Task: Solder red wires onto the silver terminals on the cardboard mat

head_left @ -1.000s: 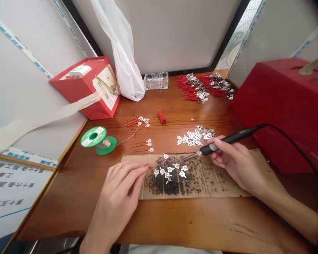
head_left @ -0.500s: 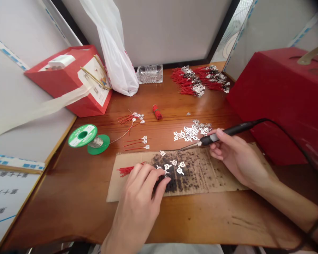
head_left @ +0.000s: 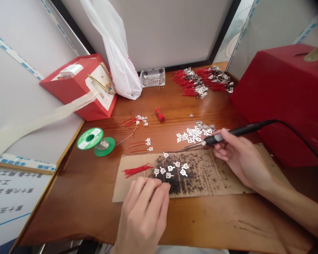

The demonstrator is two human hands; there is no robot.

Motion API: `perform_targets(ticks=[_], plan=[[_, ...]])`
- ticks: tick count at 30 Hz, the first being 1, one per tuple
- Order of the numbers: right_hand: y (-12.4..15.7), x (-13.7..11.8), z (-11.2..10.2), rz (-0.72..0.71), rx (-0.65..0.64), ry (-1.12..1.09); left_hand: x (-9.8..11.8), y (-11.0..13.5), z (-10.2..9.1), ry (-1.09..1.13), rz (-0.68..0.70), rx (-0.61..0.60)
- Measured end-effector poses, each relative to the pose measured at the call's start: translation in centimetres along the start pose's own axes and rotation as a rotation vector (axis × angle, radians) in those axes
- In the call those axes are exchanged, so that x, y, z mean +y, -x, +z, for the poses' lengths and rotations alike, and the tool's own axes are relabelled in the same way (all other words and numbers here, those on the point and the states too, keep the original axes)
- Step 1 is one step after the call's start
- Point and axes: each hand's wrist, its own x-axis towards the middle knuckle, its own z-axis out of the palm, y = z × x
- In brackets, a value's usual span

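Lower centre of the frame: left hand (head_left: pixel 144 211) rests fingers curled on the near edge of the scorched cardboard (head_left: pixel 214 180), grasping nothing visible. Just beyond its fingertips lie a loose bunch of red wires (head_left: pixel 136 170) and several small metal terminals (head_left: pixel 171 169); both look light, thin and easily scattered, best pinched at the wire ends or tab edges. Right of centre, right hand (head_left: pixel 238 158) grips the soldering iron (head_left: pixel 228 135) pen-fashion by its black handle, tip near the cardboard's far edge. Beyond: solder spool (head_left: pixel 95 141), finished bundles (head_left: pixel 201 83) on the surface (head_left: pixel 82 197).
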Motion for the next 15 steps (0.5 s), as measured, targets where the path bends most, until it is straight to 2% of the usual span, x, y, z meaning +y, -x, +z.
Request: perform_targets(ticks=[3, 8, 12, 15], plan=[[-0.1, 0.0, 0.1, 0.003, -0.004, 0.000, 0.2, 0.7, 0.0, -0.023, 0.004, 0.012], [-0.1, -0.1, 0.2, 0.003, -0.013, -0.011, -0.1, 0.7, -0.7, 0.102, -0.026, 0.013], [-0.1, 0.0, 0.1, -0.013, -0.030, -0.026, -1.3, 0.1, -1.2, 0.062, -0.137, 0.023], [-0.1, 0.1, -0.1, -0.019, -0.036, -0.040, -2.6, -0.5, -1.2, 0.011, -0.193, -0.011]])
